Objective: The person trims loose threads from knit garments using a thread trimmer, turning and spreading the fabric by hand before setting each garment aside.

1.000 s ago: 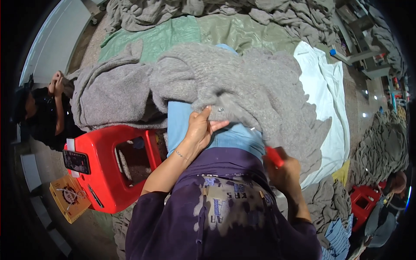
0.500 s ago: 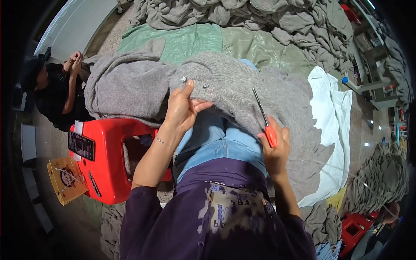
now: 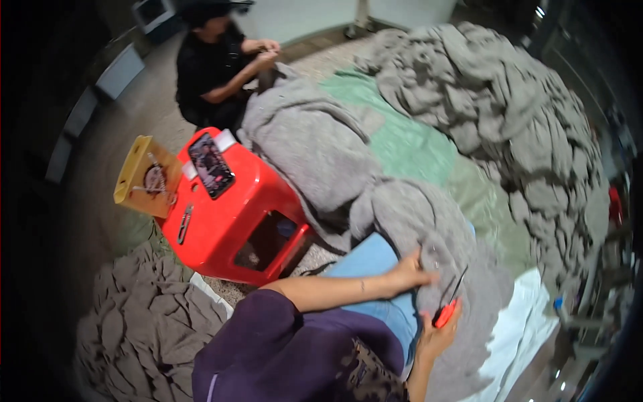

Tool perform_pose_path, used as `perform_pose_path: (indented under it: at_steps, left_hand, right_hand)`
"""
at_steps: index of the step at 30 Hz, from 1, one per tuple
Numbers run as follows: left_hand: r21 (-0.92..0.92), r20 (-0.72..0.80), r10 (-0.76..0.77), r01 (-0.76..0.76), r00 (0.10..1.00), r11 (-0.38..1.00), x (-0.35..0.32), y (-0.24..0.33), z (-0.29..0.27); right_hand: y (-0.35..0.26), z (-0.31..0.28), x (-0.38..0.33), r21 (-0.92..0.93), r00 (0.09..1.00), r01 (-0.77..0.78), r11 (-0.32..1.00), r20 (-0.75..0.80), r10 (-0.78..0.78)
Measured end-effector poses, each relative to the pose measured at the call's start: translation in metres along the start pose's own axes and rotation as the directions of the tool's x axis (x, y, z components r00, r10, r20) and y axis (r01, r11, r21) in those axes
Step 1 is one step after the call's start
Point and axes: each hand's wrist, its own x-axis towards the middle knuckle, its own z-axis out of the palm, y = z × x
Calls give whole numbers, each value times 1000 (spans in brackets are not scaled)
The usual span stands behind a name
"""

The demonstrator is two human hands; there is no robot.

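Observation:
A fuzzy grey knitted fabric (image 3: 479, 315) lies across my lap in soft folds, with small shiny spots near its upper edge. My left hand (image 3: 408, 271) is closed on the edge of this knit, though its fingertips are partly hidden and blurred. Close to its right, my right hand (image 3: 439, 335) grips a red-handled tool (image 3: 445, 313) with a long, thin, dark metal shaft. The shaft points up and away over the knit. Blur hides the exact kind of tool.
A red plastic stool (image 3: 224, 231) at the left carries a phone (image 3: 211, 164), a slim metal tool (image 3: 185, 224) and a yellow box (image 3: 144, 177). Beyond it sits a co-worker (image 3: 211, 67) in black. Large grey fabric heaps (image 3: 495, 114) lie on green sheeting (image 3: 395, 124).
My view has swung left, so the stool and co-worker appear nearer the middle and my hands lower right. Both hands still hold the knit and the red-handled tool.

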Motion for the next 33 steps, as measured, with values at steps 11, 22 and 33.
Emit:
perform_pose_path:
  at_steps: [11, 22, 33]
  left_hand:
    - [-134, 6, 102, -101, 995, 986, -42, 83, 51]
    - [-326, -222, -91, 14, 971, 945, -10, 115, -42]
    - [-334, -275, -88, -9, 957, 942, -25, 108, -35]
  right_hand:
    - [-30, -132, 48, 282, 838, -503, 817, 391, 381]
    - [-73, -60, 84, 21, 970, 163, 986, 177, -164]
    - [-86, -55, 31, 32, 907, 162, 986, 390, -161]
